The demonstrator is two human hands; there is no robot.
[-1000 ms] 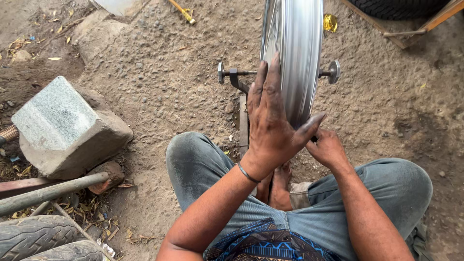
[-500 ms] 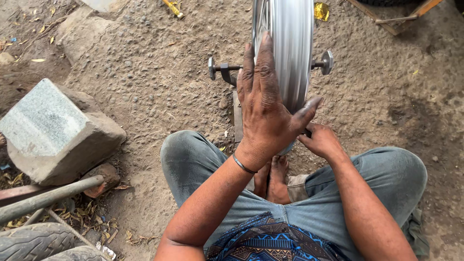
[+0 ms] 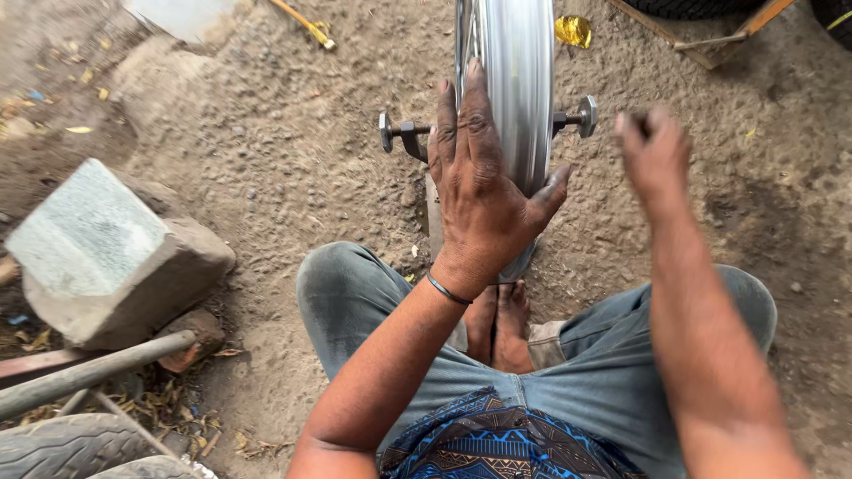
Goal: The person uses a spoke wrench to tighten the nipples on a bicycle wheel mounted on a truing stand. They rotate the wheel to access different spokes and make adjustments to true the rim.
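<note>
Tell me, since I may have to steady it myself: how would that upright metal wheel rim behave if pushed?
The metal wheel rim stands on edge on rough dirt, so it would probably roll or tip sideways once let go; the left hand lies flat on it. Its polished surface looks smooth, likely slippery. Being metal, it should stay stiff.

Bare dirt ground left of the wheel rim is open; passage there is limited only by the stone block toward the left edge. Near bottom-left corner, room is taken by a pipe and tyre. Either side of the rim is blocked by the axle ends. Rim face is covered by the left hand. Right hand is raised, blurred, probably free in open space right of the rim. Top-right corner is closed off by a wooden frame.
</note>
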